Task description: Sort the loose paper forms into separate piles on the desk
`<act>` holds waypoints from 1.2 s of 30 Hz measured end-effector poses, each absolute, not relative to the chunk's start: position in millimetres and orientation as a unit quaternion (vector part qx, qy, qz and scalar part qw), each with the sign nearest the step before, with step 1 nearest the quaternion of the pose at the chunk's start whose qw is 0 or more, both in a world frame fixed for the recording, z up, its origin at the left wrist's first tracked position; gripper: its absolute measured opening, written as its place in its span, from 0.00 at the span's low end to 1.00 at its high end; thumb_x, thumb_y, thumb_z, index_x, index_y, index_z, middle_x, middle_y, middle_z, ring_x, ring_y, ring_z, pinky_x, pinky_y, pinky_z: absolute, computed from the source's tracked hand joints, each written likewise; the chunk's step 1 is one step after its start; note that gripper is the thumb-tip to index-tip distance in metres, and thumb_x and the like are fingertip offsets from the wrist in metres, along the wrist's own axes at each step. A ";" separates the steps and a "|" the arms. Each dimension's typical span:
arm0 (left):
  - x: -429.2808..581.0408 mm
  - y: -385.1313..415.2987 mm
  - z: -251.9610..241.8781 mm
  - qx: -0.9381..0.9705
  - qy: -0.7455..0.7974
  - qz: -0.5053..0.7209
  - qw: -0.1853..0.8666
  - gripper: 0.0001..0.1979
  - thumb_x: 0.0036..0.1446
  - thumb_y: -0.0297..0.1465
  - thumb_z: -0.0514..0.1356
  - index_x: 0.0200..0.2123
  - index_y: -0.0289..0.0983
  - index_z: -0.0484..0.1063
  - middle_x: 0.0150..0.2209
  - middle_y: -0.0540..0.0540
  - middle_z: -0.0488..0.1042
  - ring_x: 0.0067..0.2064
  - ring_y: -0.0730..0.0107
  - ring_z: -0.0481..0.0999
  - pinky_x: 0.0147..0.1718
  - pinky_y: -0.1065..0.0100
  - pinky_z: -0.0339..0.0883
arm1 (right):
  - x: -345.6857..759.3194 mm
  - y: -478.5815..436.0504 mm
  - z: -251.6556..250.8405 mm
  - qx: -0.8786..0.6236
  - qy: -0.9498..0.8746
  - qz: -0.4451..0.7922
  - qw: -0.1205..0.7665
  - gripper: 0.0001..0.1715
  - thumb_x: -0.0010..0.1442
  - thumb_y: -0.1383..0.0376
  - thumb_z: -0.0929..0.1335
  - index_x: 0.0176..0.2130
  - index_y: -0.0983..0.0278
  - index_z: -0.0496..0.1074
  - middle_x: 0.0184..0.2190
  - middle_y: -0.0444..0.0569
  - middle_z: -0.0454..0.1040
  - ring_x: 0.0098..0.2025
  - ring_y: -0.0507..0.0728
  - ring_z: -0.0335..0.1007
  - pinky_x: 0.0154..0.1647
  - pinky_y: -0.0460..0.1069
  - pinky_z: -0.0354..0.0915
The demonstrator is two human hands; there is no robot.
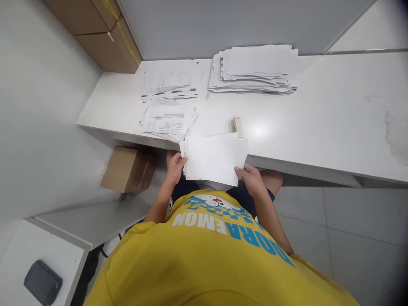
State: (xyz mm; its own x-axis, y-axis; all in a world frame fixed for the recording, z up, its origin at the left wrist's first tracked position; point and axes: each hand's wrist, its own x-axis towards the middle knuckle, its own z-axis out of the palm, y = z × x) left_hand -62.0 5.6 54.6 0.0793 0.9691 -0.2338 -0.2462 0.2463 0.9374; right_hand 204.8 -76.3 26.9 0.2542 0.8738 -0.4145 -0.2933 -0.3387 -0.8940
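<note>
I see a bright, evenly lit scene; overhead glare spots the white desk [318,114]; edges bend fisheye-style; the right corners darken.

On the white counter [318,110] a thick, untidy stack of papers [255,70] lies toward one o'clock, with a printed pile [168,102] at eleven and a stapler [237,126] between them, nearer the edge. A cardboard box [127,170] sits below at nine; a dark device [42,281] at seven.
</note>
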 end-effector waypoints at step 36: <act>-120.5 146.5 109.5 0.536 0.593 0.591 0.104 0.21 0.62 0.30 0.60 0.56 0.34 0.59 0.63 0.37 0.59 0.70 0.59 0.46 0.69 0.57 0.40 | 198.6 -66.3 18.6 -0.609 -0.175 0.483 0.604 0.23 0.44 0.56 0.74 0.40 0.62 0.75 0.35 0.47 0.80 0.37 0.61 0.75 0.40 0.55 0.70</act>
